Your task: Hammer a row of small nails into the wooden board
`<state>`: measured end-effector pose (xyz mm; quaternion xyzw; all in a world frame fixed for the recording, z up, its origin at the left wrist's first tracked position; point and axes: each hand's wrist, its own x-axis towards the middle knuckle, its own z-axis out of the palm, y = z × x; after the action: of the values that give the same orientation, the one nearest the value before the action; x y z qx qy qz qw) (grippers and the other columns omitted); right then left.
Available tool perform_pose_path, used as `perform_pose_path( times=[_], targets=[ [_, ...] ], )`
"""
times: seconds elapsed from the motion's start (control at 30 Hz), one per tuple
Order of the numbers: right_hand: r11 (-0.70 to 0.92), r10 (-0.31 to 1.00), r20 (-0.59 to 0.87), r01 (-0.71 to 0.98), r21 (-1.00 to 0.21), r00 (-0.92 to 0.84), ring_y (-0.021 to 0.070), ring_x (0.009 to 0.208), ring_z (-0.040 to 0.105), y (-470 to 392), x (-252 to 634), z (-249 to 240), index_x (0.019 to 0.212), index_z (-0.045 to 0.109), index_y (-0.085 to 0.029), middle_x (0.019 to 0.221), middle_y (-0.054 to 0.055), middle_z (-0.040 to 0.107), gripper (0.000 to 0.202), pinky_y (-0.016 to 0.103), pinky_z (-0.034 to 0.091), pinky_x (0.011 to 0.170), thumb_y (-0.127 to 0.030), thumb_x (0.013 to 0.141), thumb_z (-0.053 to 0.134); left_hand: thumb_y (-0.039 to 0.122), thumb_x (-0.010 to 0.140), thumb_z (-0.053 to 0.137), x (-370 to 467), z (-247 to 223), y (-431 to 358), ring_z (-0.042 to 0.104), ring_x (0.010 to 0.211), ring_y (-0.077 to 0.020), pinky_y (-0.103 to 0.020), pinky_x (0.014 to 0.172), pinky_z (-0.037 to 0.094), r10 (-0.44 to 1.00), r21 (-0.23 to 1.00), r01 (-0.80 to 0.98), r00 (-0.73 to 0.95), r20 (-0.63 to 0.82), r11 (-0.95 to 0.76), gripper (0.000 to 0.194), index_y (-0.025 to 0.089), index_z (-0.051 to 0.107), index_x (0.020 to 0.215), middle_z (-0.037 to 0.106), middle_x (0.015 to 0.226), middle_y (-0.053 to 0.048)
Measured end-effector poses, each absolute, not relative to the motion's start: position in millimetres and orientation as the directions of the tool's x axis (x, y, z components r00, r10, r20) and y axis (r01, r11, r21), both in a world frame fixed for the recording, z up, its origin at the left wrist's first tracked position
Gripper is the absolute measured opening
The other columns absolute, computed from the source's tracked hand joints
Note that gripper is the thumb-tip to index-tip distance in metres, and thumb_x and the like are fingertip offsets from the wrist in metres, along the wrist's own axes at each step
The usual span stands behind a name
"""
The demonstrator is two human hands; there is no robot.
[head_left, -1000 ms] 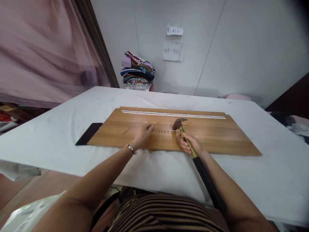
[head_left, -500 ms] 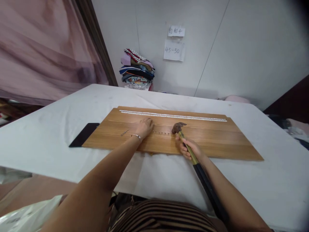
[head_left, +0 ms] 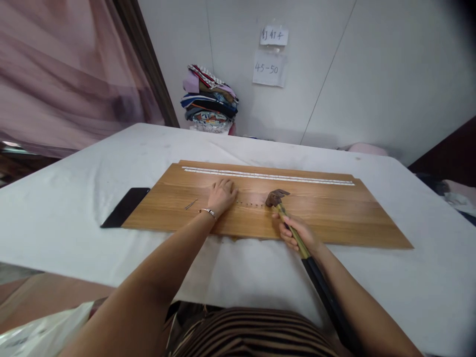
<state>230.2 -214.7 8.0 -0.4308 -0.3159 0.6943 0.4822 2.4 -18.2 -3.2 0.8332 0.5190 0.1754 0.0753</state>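
Note:
A wood-grain board (head_left: 334,213) lies across the white table. My left hand (head_left: 222,196) rests flat on it, left of the middle, fingers spread a little and nothing held. My right hand (head_left: 295,232) is wrapped round the upper handle of a claw hammer (head_left: 274,198), whose rusty head is low over the board or on it. Between my left hand and the hammer head runs a row of several small nails (head_left: 251,204). Two loose nails (head_left: 191,204) lie left of my left hand. Two white measuring strips (head_left: 267,176) run along the board's far side.
A black flat object (head_left: 125,208) pokes out at the board's left end. Folded clothes (head_left: 211,101) are stacked beyond the far edge of the white table (head_left: 74,198). Two paper notes (head_left: 269,68) hang on the wall, and a pink curtain (head_left: 67,69) hangs at the left.
The view has shifted slightly, with the wall notes and clothes now higher in the picture. Both hands and the hammer keep nearly the same places on the board.

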Motion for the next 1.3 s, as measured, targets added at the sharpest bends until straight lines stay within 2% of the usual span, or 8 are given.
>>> perform_pose_path(
  times=[0.43, 0.63, 0.87, 1.3],
  targets=[
    [-0.332, 0.943, -0.301, -0.382, -0.862, -0.141, 0.0052, 0.032, 0.031, -217.0, 228.5, 12.8, 0.11, 0.062, -0.02, 0.055, -0.012, 0.044, 0.042, 0.016, 0.028, 0.027, -0.051, 0.084, 0.074, 0.034, 0.098, 0.048, 2.9, -0.5, -20.2, 0.051, 0.134, -0.0311, -0.047, 0.114, 0.037, 0.891, 0.289, 0.844, 0.407, 0.203, -0.451, 0.031, 0.019, 0.069, 0.115, 0.064, 0.14, -0.014],
    [-0.301, 0.954, -0.267, -0.4, -0.866, -0.14, 0.005, 0.032, 0.03, -216.9, 228.8, 11.9, 0.109, 0.062, -0.021, 0.055, -0.012, 0.044, 0.043, 0.015, 0.028, 0.028, -0.053, 0.083, 0.075, 0.033, 0.098, 0.048, 3.4, -1.2, -20.4, 0.051, 0.134, -0.0308, -0.047, 0.114, 0.037, 0.892, 0.288, 0.846, 0.404, 0.203, -0.449, 0.031, 0.02, 0.069, 0.116, 0.064, 0.14, -0.014],
    [-0.317, 0.948, -0.287, -0.39, -0.864, -0.134, 0.0054, 0.032, 0.03, -215.7, 228.1, 10.0, 0.108, 0.062, -0.021, 0.054, -0.011, 0.045, 0.043, 0.016, 0.027, 0.027, -0.053, 0.082, 0.076, 0.033, 0.096, 0.05, 4.0, -0.6, -19.3, 0.05, 0.135, -0.0324, -0.05, 0.115, 0.035, 0.893, 0.323, 0.834, 0.4, 0.207, -0.448, 0.032, 0.021, 0.07, 0.118, 0.064, 0.14, -0.014],
    [-0.315, 0.949, -0.284, -0.386, -0.867, -0.137, 0.0059, 0.032, 0.03, -215.7, 229.5, 6.2, 0.111, 0.061, -0.02, 0.055, -0.011, 0.044, 0.046, 0.017, 0.026, 0.026, -0.054, 0.083, 0.075, 0.033, 0.097, 0.049, 4.5, -0.9, -20.3, 0.051, 0.135, -0.031, -0.048, 0.114, 0.036, 0.895, 0.317, 0.838, 0.397, 0.203, -0.444, 0.03, 0.021, 0.069, 0.116, 0.064, 0.14, -0.014]
  ],
)
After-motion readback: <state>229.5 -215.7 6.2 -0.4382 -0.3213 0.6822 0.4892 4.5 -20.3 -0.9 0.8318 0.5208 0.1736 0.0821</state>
